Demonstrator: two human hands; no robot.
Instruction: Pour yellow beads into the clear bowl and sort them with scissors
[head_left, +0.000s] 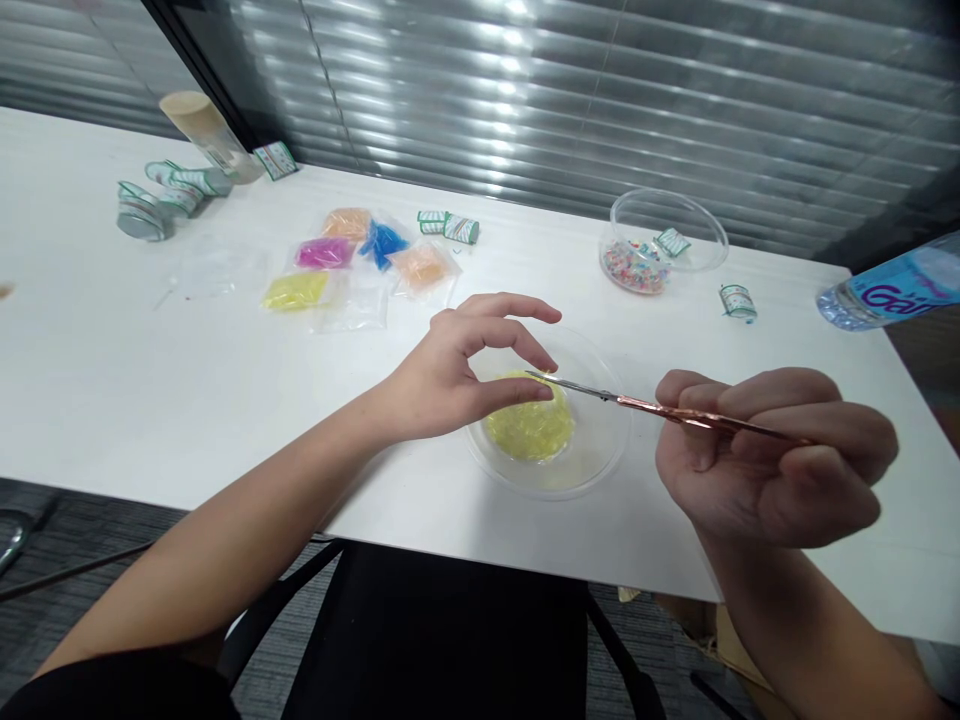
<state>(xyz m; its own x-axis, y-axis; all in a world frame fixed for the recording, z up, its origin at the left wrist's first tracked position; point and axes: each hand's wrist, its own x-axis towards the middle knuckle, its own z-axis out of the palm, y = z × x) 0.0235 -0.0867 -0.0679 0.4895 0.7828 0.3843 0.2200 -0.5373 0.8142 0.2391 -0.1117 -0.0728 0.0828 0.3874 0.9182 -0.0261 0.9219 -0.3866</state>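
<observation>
My right hand [780, 455] grips a slim pair of scissors [645, 404] by its copper-coloured handles. Its closed silver blades point left. The thumb and a finger of my left hand [469, 365] close around the blade tip in a pinch, while the index finger stays raised above. Anything small between those fingertips is too fine to make out. Below the blades stands a clear round plastic bowl [600, 455] with a shiny yellow mass [529, 430] in it. My left hand partly covers the bowl's left side.
Small bags of yellow [296, 291], pink [326, 253], blue [384, 243] and orange [420, 266] material lie behind my left hand. A clear tub [634, 268] holds coloured beads. Green-white packets [461, 229] are scattered about. A bottle [892, 285] is at right, a beige-topped container [210, 135] at back left.
</observation>
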